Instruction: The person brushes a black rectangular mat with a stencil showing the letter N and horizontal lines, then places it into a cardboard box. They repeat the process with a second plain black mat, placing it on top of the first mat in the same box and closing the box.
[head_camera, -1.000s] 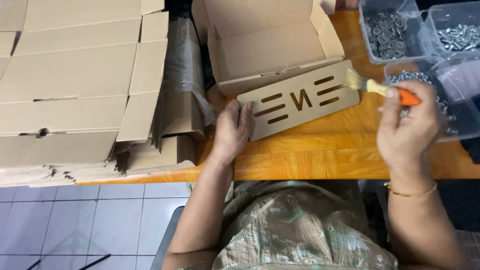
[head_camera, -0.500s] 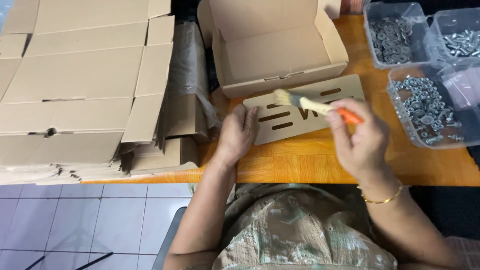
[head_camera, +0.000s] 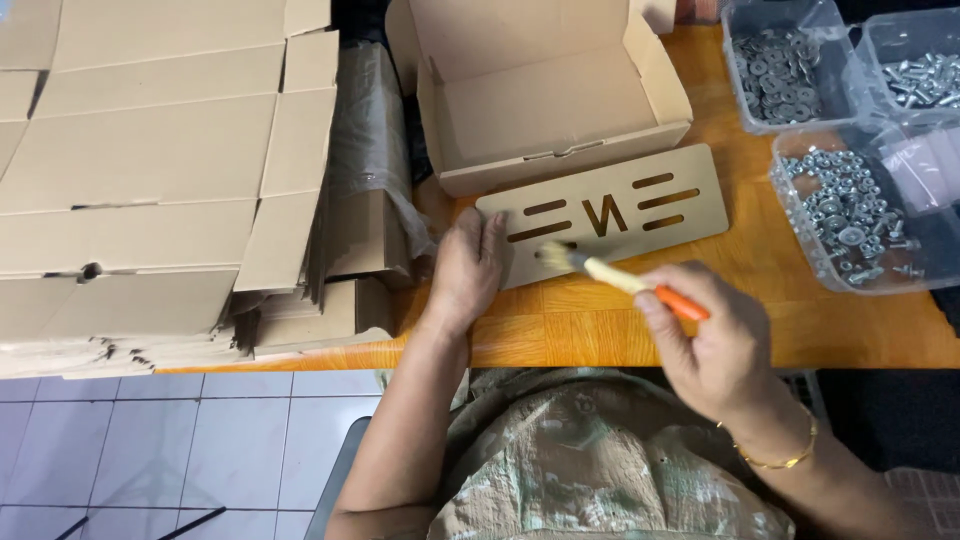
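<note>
Fingers of the right hand (head_camera: 715, 345) clamp an orange-handled brush (head_camera: 620, 277) over the slotted tan panel (head_camera: 610, 212) on the wooden table (head_camera: 780, 310), the left hand (head_camera: 466, 268) presses flat, fingers together, on its end, an open cardboard box (head_camera: 545, 95) behind, clear hardware bins (head_camera: 850, 205) right.

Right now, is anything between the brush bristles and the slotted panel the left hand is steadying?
Nothing visible. The right hand holds the brush with its bristles on the slotted panel; the left hand presses the panel's left end.

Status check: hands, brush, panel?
Left hand flat on slotted panel, pinning its end. Right hand holds brush, bristles at panel's lower edge. Open box just behind; nothing obstructing.
</note>
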